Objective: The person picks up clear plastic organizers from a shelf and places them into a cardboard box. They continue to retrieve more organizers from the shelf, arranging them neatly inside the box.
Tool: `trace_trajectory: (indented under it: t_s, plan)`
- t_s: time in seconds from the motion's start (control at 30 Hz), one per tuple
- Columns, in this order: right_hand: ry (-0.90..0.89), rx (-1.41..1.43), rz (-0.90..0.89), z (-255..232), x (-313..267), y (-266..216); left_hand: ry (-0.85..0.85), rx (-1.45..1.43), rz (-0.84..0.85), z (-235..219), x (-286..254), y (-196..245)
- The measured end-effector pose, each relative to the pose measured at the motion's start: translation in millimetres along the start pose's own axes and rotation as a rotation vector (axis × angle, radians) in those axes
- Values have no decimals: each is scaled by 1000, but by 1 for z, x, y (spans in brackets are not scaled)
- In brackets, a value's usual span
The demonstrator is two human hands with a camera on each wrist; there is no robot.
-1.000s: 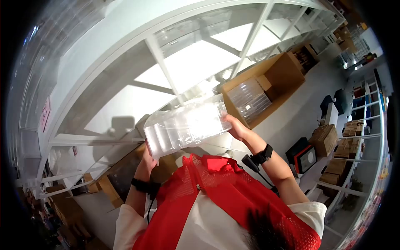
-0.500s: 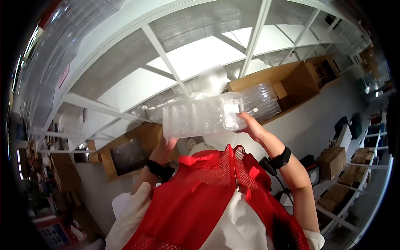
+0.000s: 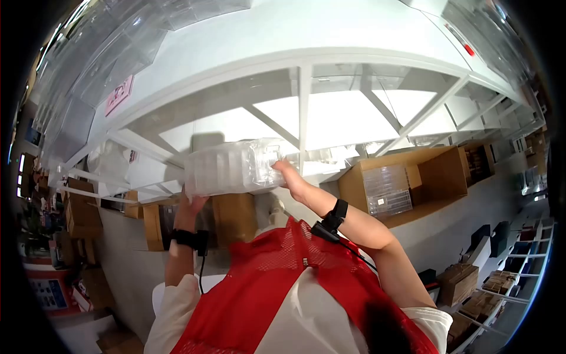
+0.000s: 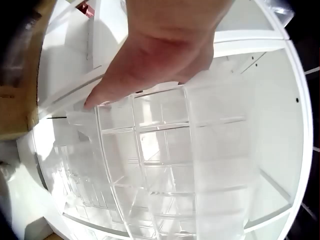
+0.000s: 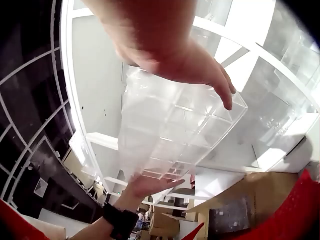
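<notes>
A white shelving unit (image 3: 306, 35) fills the upper half of the head view, its bays divided by slanted struts, with clear bins stacked along the top edge. An open cardboard box (image 3: 413, 177) holding more clear trays sits at the right centre of that frame.

A clear plastic compartment organizer (image 3: 233, 168) is held up at the centre left of the head view, in front of a shelf bay and just below the shelf's front edge. Its grid of small cells is shown plainly in the left wrist view (image 4: 165, 165). It is judged to be light and stiff, with thin walls that could crack if squeezed or knocked on a strut (smooth plastic, so likely slippery too). It is best taken by its two short ends, pressed inward evenly, as is done here.

The right hand (image 3: 289, 177) is laid against the right end of the organizer with fingers fairly straight, thumb side toward the box. The left hand (image 3: 188, 203) is placed under and against the left end, fingers extended along the wall (image 5: 150, 185). Neither hand is curled round anything; the box is carried between the flat palms.
</notes>
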State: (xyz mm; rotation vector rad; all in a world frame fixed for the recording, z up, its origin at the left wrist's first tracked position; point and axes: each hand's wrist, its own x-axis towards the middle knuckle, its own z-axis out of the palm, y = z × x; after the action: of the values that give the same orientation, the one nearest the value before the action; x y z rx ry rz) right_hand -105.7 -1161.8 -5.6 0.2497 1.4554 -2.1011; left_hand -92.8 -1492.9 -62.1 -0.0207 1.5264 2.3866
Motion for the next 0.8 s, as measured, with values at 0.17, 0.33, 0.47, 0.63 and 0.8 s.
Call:
trace_trajectory:
  t_s: [0.17,0.33,0.47,0.63,0.8]
  plan:
    - [54,44,51,17,80,-25,250,-109,-31,-37,57,12]
    - [153,46,121,24,114,-42,92,8,-118,-161,131,-33]
    - [96,172,53,20,141,-42,394,-293,-261,-50,136,36]
    - [284,-270,-10,20,188,-5,401,-416,-151,-96,143,11]
    - [65,-913,31,28,114,-31,797,-565,-245,-71,133,31]
